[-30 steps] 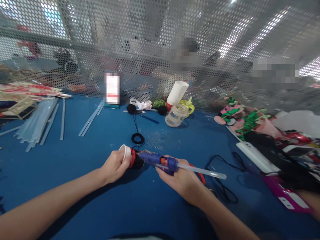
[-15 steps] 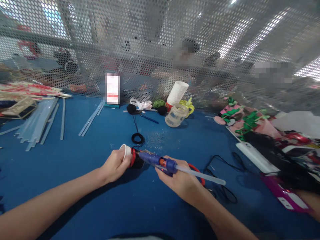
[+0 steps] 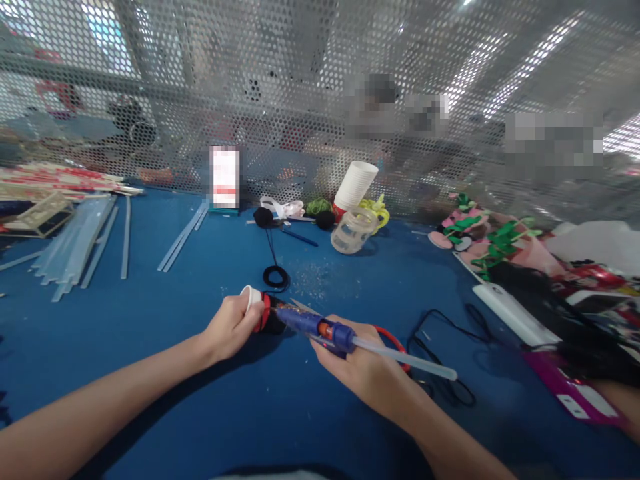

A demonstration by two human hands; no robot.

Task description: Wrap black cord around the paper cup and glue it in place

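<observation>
My left hand [image 3: 231, 331] is closed around a white paper cup [image 3: 251, 297], which lies on its side with its rim towards me. Red and black cord [image 3: 266, 313] wraps the cup's outside. In my right hand [image 3: 357, 357] is a blue glue gun [image 3: 310, 323], its nozzle at the wrapped side of the cup; whether it touches I cannot tell. A translucent glue stick [image 3: 407, 357] juts from the gun's back. Scissors with a red handle [image 3: 393, 339] show beneath the gun and the hand, blades pointing left. A coil of black cord [image 3: 275, 277] lies just beyond the cup.
Glue sticks [image 3: 75, 243] are heaped at left on the blue table [image 3: 200, 420]. Further back stand a phone [image 3: 225, 177], a clear jar [image 3: 353, 232] and stacked paper cups [image 3: 356, 185]. Craft flowers [image 3: 493, 240] and a white power strip [image 3: 510, 313] are at right. A perforated metal screen [image 3: 300, 87] rises behind.
The glue gun has tilted slightly and its nozzle has dipped a little against the cup's side. More of the scissor blades shows above the gun. My left hand is almost still.
</observation>
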